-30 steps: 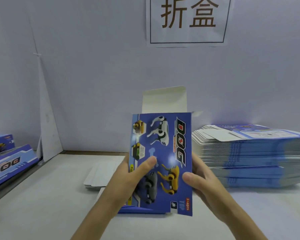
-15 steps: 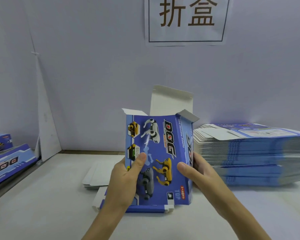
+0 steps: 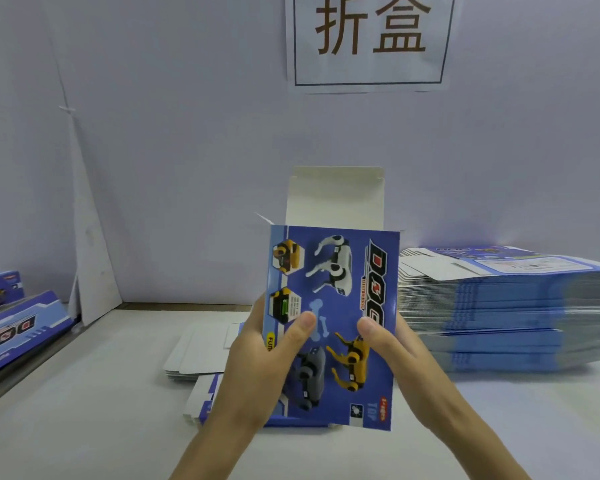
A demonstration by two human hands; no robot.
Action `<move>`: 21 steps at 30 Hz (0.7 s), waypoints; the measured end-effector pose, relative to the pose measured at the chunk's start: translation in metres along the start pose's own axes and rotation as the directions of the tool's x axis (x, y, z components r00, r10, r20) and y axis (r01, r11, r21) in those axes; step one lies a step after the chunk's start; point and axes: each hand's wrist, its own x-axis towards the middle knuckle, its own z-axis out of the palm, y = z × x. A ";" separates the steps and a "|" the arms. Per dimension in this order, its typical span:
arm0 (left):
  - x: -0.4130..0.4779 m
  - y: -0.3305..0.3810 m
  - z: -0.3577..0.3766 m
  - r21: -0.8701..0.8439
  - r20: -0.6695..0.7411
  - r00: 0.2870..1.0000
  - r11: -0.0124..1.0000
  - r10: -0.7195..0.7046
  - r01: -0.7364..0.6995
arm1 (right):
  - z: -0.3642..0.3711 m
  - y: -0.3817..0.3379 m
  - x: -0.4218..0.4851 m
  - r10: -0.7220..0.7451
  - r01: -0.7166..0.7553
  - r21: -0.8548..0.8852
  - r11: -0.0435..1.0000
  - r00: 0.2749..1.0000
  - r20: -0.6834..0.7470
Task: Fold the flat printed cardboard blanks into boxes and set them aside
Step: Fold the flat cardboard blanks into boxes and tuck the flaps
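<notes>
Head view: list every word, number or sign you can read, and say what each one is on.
"折盒": paper sign on the wall.
"DOG": held box, sideways on its front.
"TOP": same box, near its lower edge.
"FUN": yellow label at its left edge, rest behind the left hand.
"DOG": finished box at far left.
Too blurred: small print on the held box and atop the stack of blanks.

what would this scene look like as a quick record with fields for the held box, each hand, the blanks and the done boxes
held box: upright, printed front to camera, white top flap standing open
left hand: grips left edge, thumb on front
right hand: grips right edge, thumb on front
flat blanks: tall stack on table, right side
small pile: behind the hands
folded boxes: far left
</notes>
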 end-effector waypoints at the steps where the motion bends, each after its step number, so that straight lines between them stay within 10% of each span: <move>1: 0.000 0.000 -0.001 -0.003 -0.022 1.000 1.000 0.015 -0.015 | -0.001 0.000 0.000 0.008 -0.008 -0.002 1.000 1.000 -0.002; 12: 0.005 -0.002 -0.010 0.078 -0.117 0.993 0.997 0.021 -0.012 | -0.004 -0.002 0.001 0.064 -0.064 -0.003 0.998 0.998 0.006; 16: 0.003 -0.004 -0.004 0.267 -0.096 0.995 0.964 0.022 0.004 | 0.007 0.004 0.003 -0.113 0.085 -0.127 0.988 0.967 -0.227; 21: -0.001 0.003 0.000 -0.039 0.110 0.993 0.998 -0.053 0.058 | 0.016 0.010 -0.003 -0.274 0.240 -0.359 0.902 0.960 -0.048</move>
